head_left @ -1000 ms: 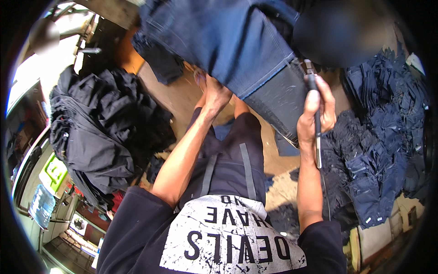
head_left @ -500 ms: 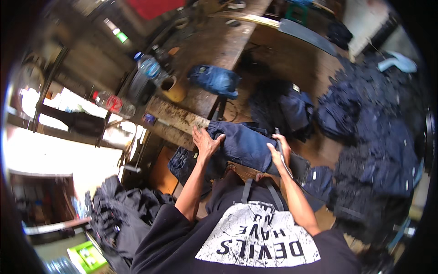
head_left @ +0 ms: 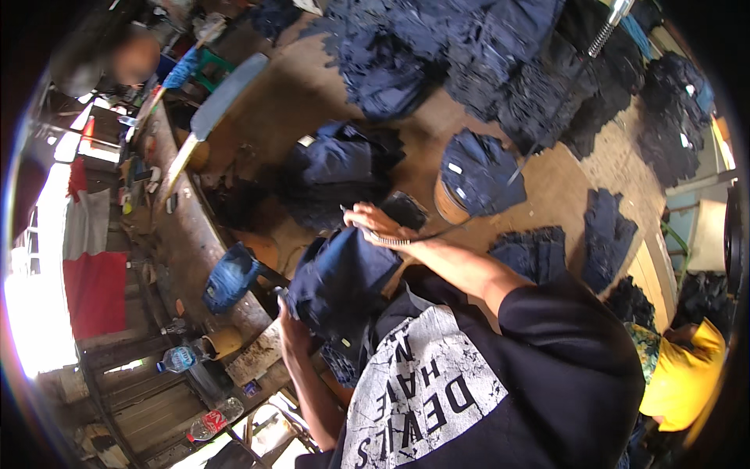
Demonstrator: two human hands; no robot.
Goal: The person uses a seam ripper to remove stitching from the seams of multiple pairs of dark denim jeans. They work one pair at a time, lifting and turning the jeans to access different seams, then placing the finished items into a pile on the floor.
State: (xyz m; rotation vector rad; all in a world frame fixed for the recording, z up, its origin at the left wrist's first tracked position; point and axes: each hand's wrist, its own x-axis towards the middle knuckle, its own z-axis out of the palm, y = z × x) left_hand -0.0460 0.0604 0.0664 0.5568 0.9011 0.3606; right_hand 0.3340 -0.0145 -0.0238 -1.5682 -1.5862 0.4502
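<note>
- Brown workshop floor (head_left: 328,86) fills the upper half of the view, with heaps of dark blue clothing (head_left: 437,55) from 12 to 2 o'clock.
- Along the left, from 8 to 11 o'clock, a worn wooden tabletop (head_left: 183,234) carries small tools, and plastic bottles (head_left: 180,359) sit below it near 7 o'clock.
- A dark blue garment (head_left: 344,281) is held just left of centre, in front of the person's chest.
- The right hand (head_left: 375,223) rests on the garment's top edge at about 12 o'clock of it, its grip closed on a thin metal tool (head_left: 383,237) that I cannot identify for certain.
- The left hand (head_left: 293,328) supports the garment from underneath, around 7 o'clock of it; its fingers are hidden by the cloth, so I cannot tell how tightly the grip closes.
- By my judgement the garment is mid-handling: many pieces lie in piles on the floor, and this one is not yet set down.
- Another person in yellow (head_left: 683,375) sits at 4 o'clock.
</note>
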